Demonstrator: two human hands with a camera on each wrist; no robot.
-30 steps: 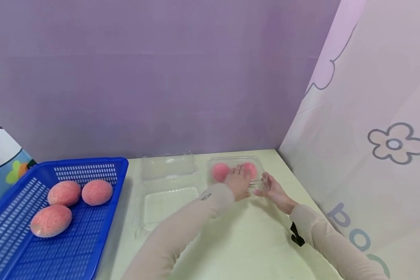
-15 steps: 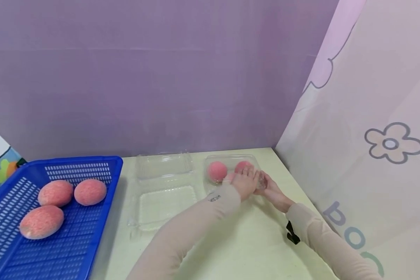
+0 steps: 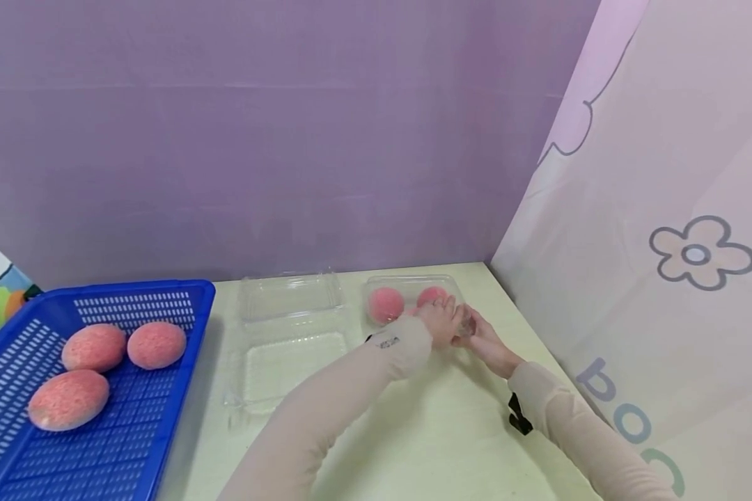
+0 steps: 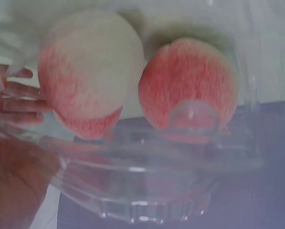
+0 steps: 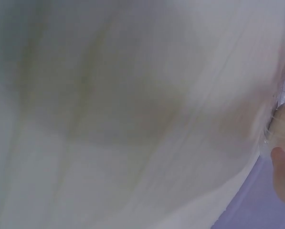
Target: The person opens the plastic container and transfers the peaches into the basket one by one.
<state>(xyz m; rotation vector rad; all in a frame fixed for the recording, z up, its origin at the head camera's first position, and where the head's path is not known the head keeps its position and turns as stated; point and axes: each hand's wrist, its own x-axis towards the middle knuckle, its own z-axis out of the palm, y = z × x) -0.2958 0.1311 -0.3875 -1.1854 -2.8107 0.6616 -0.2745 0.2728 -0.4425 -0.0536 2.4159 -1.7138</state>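
A clear plastic box (image 3: 376,280) at the back right holds pink peaches, two of them (image 3: 386,305) plainly visible at its rear. Across its front right part lies my left hand (image 3: 440,323), fingers fairly straight and pressed on the plastic. At the same corner, my right hand (image 3: 487,346) grips the box between thumb and fingers, close against the left hand. Through clear plastic, the left wrist view shows two peaches (image 4: 92,71) side by side and a hand (image 4: 18,162) at the left edge. The right wrist view catches only fingertips (image 5: 284,176) beside the box.
A second clear box (image 3: 297,365) stands open with its lid part folded back, left of the filled one. At the far left is a blue basket (image 3: 188,390) with three peaches (image 3: 157,345). Purple cloth rises behind the table; a pale printed sheet borders the right.
My left hand has slid from the box's middle toward its front right corner. The right hand's fingers have closed in there, beside the left. The head view has shifted slightly.
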